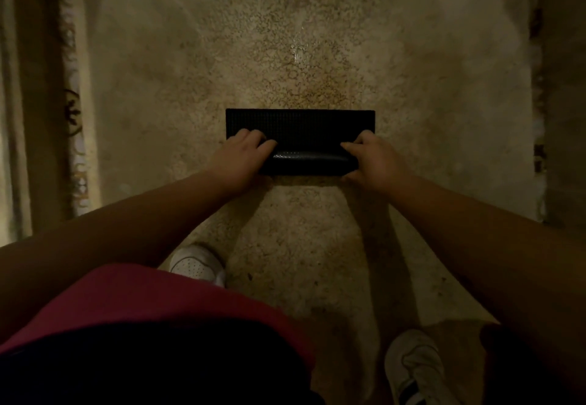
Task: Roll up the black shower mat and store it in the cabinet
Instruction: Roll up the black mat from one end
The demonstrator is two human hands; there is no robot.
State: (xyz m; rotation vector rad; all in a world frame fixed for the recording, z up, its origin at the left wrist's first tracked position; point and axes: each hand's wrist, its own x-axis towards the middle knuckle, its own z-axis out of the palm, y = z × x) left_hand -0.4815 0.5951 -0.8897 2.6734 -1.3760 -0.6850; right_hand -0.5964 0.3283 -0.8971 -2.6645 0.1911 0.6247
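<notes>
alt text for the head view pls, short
Both hands, left hand and right hand, grip the rolled near edge of a black shower mat on a speckled stone floor; the far part still lies flat. White shoes show below in dim light.

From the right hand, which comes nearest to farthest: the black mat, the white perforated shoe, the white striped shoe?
1. Black rubber shower mat, under the right hand.
2. White perforated shoe, lower left.
3. White striped shoe, bottom edge.
</notes>
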